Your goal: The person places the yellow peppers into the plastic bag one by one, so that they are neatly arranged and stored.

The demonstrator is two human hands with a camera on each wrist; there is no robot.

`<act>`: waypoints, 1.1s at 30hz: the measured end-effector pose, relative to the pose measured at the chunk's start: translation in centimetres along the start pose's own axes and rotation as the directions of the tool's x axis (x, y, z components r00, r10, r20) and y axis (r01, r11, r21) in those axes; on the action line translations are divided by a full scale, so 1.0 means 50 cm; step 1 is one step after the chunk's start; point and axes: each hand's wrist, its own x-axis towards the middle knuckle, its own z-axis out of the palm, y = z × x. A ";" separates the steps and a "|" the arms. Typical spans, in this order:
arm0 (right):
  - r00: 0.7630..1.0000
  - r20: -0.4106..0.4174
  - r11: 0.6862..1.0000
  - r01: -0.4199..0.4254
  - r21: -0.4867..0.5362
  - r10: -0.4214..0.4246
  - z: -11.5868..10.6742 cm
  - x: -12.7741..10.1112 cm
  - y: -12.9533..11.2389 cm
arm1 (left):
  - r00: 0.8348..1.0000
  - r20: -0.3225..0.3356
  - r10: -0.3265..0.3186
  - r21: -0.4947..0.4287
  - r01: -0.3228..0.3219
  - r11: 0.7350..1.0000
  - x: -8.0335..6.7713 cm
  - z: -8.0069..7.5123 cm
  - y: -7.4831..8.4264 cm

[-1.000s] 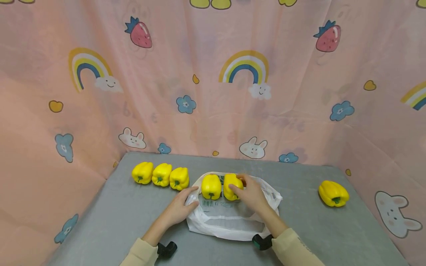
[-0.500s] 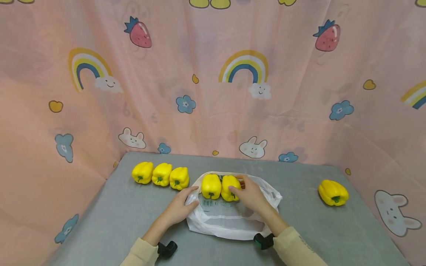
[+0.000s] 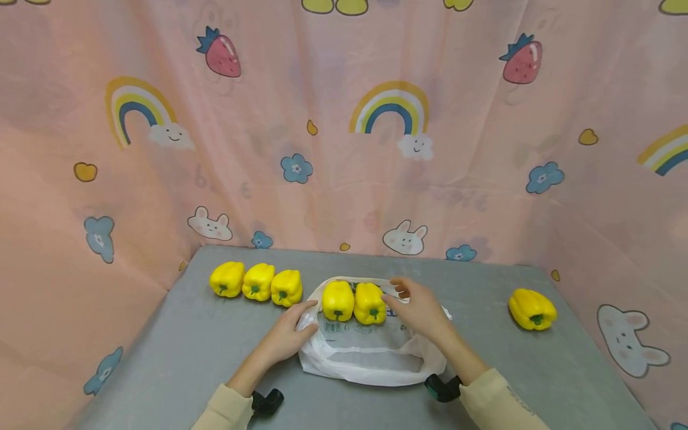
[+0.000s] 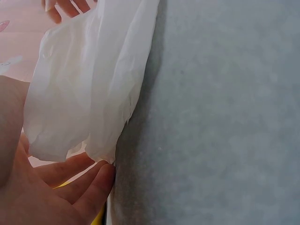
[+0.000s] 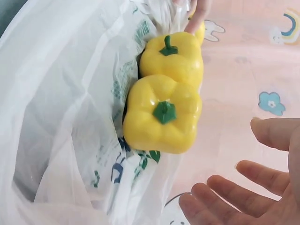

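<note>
A white plastic bag (image 3: 371,355) lies flat on the grey table (image 3: 183,352). Two yellow bell peppers (image 3: 337,300) (image 3: 369,303) sit side by side on its far end, stems toward me. My left hand (image 3: 306,312) rests with straight fingers on the bag's left edge (image 4: 93,84). My right hand (image 3: 396,291) hovers open just right of the right-hand pepper (image 5: 163,115), touching nothing. The other pepper (image 5: 172,58) lies beyond it in the right wrist view.
Three more yellow peppers (image 3: 257,282) stand in a row left of the bag. A single pepper (image 3: 532,309) lies far right on the table. A pink patterned curtain (image 3: 344,149) closes off the back and both sides.
My right hand has let go of the right-hand pepper on the bag and drawn back to the right, fingers spread. That pepper now sits against its neighbour. The left hand has stayed put.
</note>
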 end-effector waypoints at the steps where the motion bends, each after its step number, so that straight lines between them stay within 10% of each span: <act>1: 1.000 -0.004 1.000 0.004 -0.004 -0.004 -0.003 -0.002 0.001 | 1.000 0.000 -0.001 0.001 0.001 1.000 0.000 0.000 0.000; 33: 0.968 -0.227 0.994 0.104 -0.040 -0.110 -0.113 -0.027 0.135 | 1.000 0.008 -0.005 0.003 0.005 1.000 -0.002 0.000 -0.002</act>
